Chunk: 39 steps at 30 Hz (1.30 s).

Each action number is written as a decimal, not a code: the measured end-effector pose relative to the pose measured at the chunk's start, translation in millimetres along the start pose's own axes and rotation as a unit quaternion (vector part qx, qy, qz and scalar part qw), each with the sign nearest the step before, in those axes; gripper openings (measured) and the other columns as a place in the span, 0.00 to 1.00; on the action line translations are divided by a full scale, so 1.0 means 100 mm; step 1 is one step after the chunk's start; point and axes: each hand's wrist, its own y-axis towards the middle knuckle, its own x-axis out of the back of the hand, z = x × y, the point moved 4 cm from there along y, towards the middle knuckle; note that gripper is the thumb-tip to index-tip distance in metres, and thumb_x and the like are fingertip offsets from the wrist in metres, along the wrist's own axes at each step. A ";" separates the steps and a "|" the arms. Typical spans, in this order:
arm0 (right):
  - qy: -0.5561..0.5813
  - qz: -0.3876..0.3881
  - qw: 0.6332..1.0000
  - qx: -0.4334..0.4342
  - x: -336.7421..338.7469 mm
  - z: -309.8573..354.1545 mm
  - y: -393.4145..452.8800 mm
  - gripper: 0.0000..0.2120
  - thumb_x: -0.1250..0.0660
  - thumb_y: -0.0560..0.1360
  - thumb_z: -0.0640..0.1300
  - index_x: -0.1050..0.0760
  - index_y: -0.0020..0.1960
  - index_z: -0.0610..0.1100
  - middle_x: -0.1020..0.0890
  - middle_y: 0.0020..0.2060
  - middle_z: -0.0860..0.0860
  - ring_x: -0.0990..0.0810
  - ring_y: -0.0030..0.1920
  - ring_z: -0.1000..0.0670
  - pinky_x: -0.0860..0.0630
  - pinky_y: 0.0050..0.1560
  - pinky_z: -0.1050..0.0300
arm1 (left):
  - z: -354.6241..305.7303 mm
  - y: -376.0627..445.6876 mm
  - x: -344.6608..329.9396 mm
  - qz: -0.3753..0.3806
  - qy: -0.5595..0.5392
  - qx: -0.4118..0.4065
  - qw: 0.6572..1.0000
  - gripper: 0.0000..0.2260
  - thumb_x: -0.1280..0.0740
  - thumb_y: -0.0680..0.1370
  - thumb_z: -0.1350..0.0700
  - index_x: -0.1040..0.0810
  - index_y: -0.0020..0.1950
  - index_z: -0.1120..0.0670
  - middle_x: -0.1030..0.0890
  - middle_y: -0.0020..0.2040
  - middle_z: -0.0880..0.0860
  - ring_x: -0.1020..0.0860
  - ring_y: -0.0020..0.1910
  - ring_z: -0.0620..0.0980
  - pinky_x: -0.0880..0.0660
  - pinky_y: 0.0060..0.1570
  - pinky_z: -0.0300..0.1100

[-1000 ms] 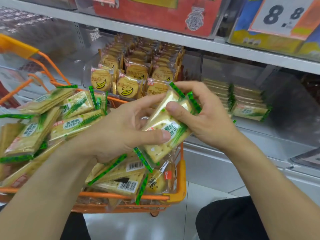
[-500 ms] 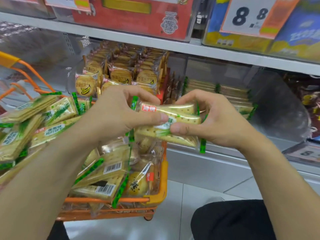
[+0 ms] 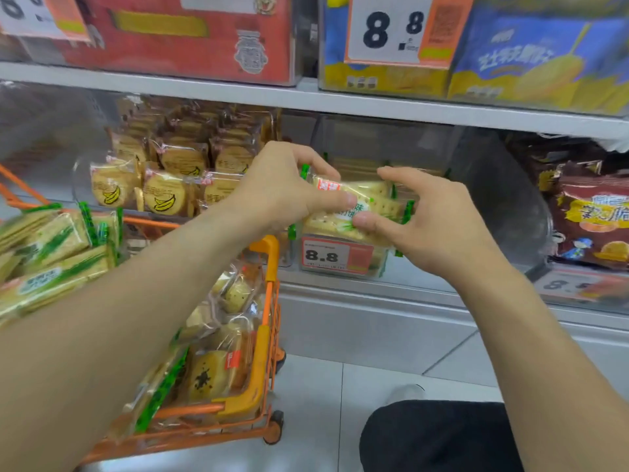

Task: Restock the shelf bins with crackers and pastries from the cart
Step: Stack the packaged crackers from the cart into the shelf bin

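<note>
While left hand (image 3: 279, 195) pinches cracker packs (image 3: 354, 212), right hand (image 3: 439, 226) grips them, fingers half-spread.

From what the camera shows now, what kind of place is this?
Most likely a snack aisle in a shop: price cards reading 8.8, clear shelf bins of wrapped crackers, and an orange cart full of packets.

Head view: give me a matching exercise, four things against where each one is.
Things:
1. green-striped cracker packs
2. banana biscuit packs
3. orange cart
4. dark brown snack bags

Places:
A. rightmost shelf bin
B. on the floor, left of the hands
C. held between both hands
D. bin behind the left hand

Pairs: 1-C, 2-D, 3-B, 4-A
</note>
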 end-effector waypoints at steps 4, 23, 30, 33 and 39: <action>-0.184 0.082 0.979 0.001 -0.03 -0.17 0.12 0.37 0.34 0.73 0.69 0.35 0.76 0.55 0.25 0.70 0.50 0.35 0.74 0.41 0.34 0.69 0.41 | -0.08 0.22 -0.32 0.029 0.060 -0.045 0.997 0.13 0.19 0.65 0.45 0.16 0.45 0.46 0.16 0.45 0.48 0.19 0.43 0.44 0.24 0.40 0.39; -0.223 0.154 0.950 -0.157 -0.15 -1.32 0.60 0.24 0.18 0.62 0.43 0.23 0.54 0.46 0.21 0.49 0.46 0.21 0.48 0.42 0.21 0.50 0.48 | 0.33 0.72 -1.38 0.213 0.337 0.044 0.916 0.32 0.44 0.80 0.39 0.46 0.80 0.52 0.50 0.81 0.58 0.53 0.80 0.59 0.53 0.76 0.57; -0.237 0.130 0.948 -0.170 -0.35 -1.35 0.85 0.39 0.16 0.59 0.57 0.27 0.63 0.43 0.24 0.61 0.42 0.27 0.63 0.39 0.30 0.63 0.41 | 0.43 0.78 -1.43 0.222 0.336 0.041 0.914 0.32 0.45 0.79 0.39 0.46 0.80 0.49 0.50 0.81 0.55 0.53 0.80 0.57 0.55 0.76 0.56; -0.235 0.103 0.944 -0.205 -0.32 -1.41 0.84 0.52 0.16 0.57 0.60 0.35 0.73 0.43 0.35 0.71 0.40 0.39 0.72 0.36 0.36 0.69 0.37 | 0.46 0.79 -1.43 0.222 0.329 0.041 0.917 0.32 0.44 0.79 0.38 0.46 0.80 0.48 0.50 0.81 0.54 0.53 0.80 0.57 0.55 0.77 0.56; -0.226 0.163 0.918 -0.282 -0.41 -1.54 0.77 0.62 0.14 0.57 0.47 0.51 0.78 0.45 0.49 0.74 0.38 0.40 0.72 0.31 0.29 0.67 0.39 | 0.45 0.79 -1.43 0.221 0.323 0.043 0.919 0.32 0.44 0.79 0.38 0.46 0.80 0.48 0.50 0.81 0.54 0.53 0.80 0.57 0.55 0.77 0.56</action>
